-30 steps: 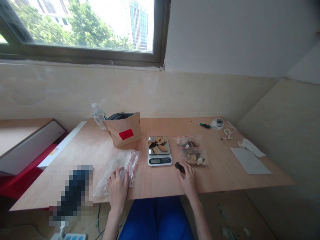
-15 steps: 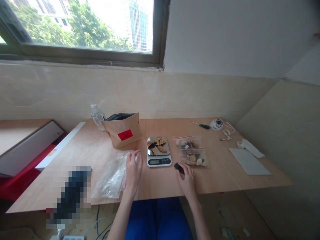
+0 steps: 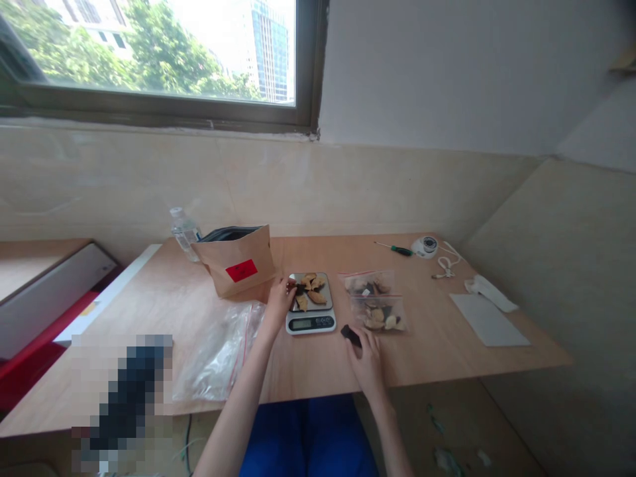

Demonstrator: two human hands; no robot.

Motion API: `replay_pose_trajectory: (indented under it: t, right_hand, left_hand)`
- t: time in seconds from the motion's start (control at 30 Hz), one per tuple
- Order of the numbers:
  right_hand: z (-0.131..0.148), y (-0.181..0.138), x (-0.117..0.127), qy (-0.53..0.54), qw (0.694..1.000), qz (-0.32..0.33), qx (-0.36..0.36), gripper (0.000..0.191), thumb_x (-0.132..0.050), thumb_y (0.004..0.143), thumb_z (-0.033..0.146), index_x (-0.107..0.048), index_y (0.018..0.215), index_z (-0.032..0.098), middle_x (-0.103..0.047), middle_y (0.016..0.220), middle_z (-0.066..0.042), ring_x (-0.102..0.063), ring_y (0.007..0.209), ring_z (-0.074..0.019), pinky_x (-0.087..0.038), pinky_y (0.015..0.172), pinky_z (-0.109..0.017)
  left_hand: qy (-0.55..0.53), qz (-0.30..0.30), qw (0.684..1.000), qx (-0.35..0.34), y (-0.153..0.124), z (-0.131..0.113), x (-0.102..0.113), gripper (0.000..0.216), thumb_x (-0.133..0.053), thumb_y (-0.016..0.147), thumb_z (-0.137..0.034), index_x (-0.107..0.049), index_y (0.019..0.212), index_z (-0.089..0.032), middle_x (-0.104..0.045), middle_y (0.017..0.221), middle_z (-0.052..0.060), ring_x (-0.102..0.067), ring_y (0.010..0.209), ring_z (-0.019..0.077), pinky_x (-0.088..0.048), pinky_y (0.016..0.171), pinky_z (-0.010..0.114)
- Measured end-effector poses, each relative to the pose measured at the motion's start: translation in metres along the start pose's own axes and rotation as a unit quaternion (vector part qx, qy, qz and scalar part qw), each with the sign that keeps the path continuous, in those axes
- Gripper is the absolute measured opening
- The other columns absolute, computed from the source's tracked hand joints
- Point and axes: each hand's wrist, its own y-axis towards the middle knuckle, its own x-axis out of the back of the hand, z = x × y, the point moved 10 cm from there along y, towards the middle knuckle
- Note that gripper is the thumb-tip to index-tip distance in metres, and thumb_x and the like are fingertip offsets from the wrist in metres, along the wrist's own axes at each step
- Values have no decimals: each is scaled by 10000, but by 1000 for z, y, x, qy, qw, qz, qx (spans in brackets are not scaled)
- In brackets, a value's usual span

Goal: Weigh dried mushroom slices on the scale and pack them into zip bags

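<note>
Dried slices (image 3: 311, 291) are lying piled on the scale (image 3: 311, 309) at mid-table, where we are reaching our left hand (image 3: 279, 299) with fingers pinching at the pan's left edge, while our right hand (image 3: 366, 354) is gripping a small dark piece (image 3: 350, 334) near the filled bags (image 3: 376, 307).

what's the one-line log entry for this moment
left hand: at scale pan's dried pieces | right hand: on table, touching dark piece

A scale (image 3: 311, 311) sits at the frame's centre on the table (image 3: 447, 344), chips (image 3: 309, 289) on it. Left: paper bag (image 3: 236, 262), bottle (image 3: 183, 232) behind. Right: two filled bags (image 3: 375, 301). Lower left: empty plastic bags (image 3: 218, 354).
</note>
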Motion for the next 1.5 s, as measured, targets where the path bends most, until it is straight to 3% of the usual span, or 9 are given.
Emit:
replay_pose_trajectory:
  t: [0.27, 0.37, 0.63, 0.73, 0.9, 1.1, 1.3, 1.5]
  right_hand:
    - [3, 0, 9, 28, 999, -22, -4, 231, -469, 897, 290, -601, 1051, 181, -644, 1002, -94, -580, 951, -212, -466, 846, -361]
    - [5, 0, 11, 30, 999, -28, 2, 234, -476, 890, 300, -608, 1041, 181, -646, 992, -98, -584, 943, -219, -472, 834, -367]
    - [5, 1, 10, 32, 999, -25, 3, 225, -479, 887, 295, -603, 1032, 174, -641, 984, -105, -586, 935, -221, -476, 825, -370]
    - [4, 1, 10, 28, 999, -27, 3, 224, -478, 888, 288, -602, 1036, 174, -641, 977, -102, -588, 922, -216, -480, 812, -362]
    - [4, 0, 11, 23, 999, -36, 4, 215, -486, 880, 292, -611, 1014, 180, -646, 966, -98, -589, 915, -223, -477, 809, -369]
    - [4, 1, 11, 23, 999, -34, 0, 217, -483, 882, 294, -612, 1015, 182, -651, 968, -97, -588, 915, -223, -472, 815, -373]
    - [5, 1, 11, 29, 999, -34, 1, 224, -471, 886, 293, -611, 1018, 178, -652, 971, -99, -592, 918, -217, -478, 815, -364]
    - [5, 2, 12, 29, 999, -30, -3, 226, -465, 888, 296, -611, 1013, 177, -648, 973, -104, -594, 924, -223, -482, 813, -370]
  left_hand:
    - [-62, -90, 994, -4, -25, -22, 44, 189, -493, 842, -260, -645, 920, -180, -669, 905, 55, -632, 823, 161, -495, 759, 292]
    - [-76, -98, 992, -15, -36, -29, 51, 198, -500, 847, -287, -652, 931, -191, -656, 909, 49, -630, 780, 148, -499, 713, 268]
    - [52, -34, 998, -26, -11, -12, 8, 246, -452, 861, -207, -665, 981, -195, -621, 926, 67, -623, 796, 160, -485, 736, 282]
    - [91, 2, 995, -42, -4, -17, -3, 238, -479, 838, -214, -666, 983, -203, -625, 973, 81, -599, 921, 208, -452, 819, 341]
    - [148, 51, 985, -78, -5, -36, -12, 377, -515, 805, -249, -554, 1179, -220, -541, 1233, 102, -468, 1163, 268, -313, 975, 447]
    - [171, 120, 972, -111, 2, -39, -32, 359, -571, 763, -220, -595, 1120, -249, -623, 1130, 75, -531, 1077, 258, -297, 963, 429]
    - [138, 117, 975, -130, 9, -48, -29, 188, -537, 820, -230, -665, 958, -234, -685, 1012, 51, -591, 993, 213, -313, 945, 387]
    - [73, 41, 989, -126, 15, -64, -5, 227, -456, 888, -275, -660, 979, -236, -705, 988, 26, -623, 928, 164, -348, 939, 349]
